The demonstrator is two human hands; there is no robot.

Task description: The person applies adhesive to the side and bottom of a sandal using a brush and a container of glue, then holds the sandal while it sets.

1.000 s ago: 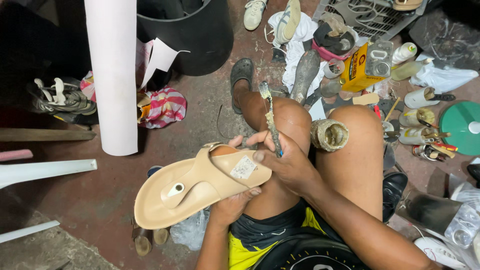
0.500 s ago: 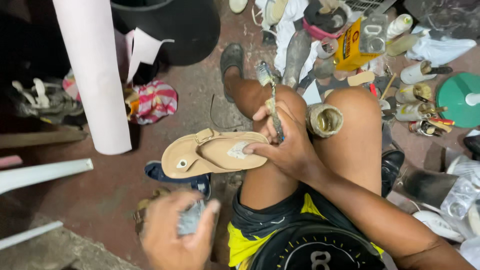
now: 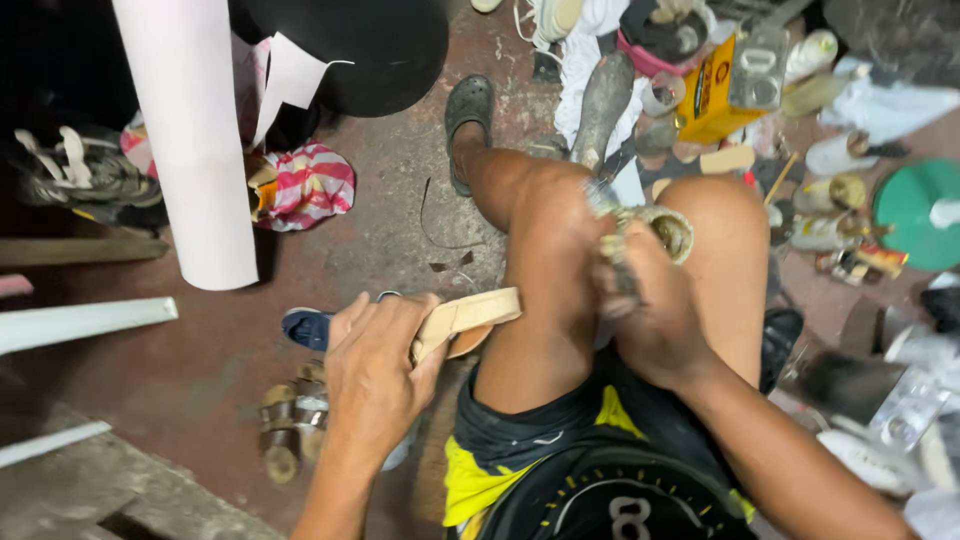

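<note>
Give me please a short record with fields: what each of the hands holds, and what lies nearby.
left hand: grips a flat beige rubber sandal beside the left thigh
right hand: closed on a thin grey tool at the knees; tool is blurred
nearby: white tube, striped pink cloth, round green lid
floor: reddish concrete

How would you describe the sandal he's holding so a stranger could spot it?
Start at the person's bare left knee. Just left of it, the left hand grips a flat tan rubber sandal, edge-on. Unlike the brown strappy sandals on the floor, it's held up.
</note>
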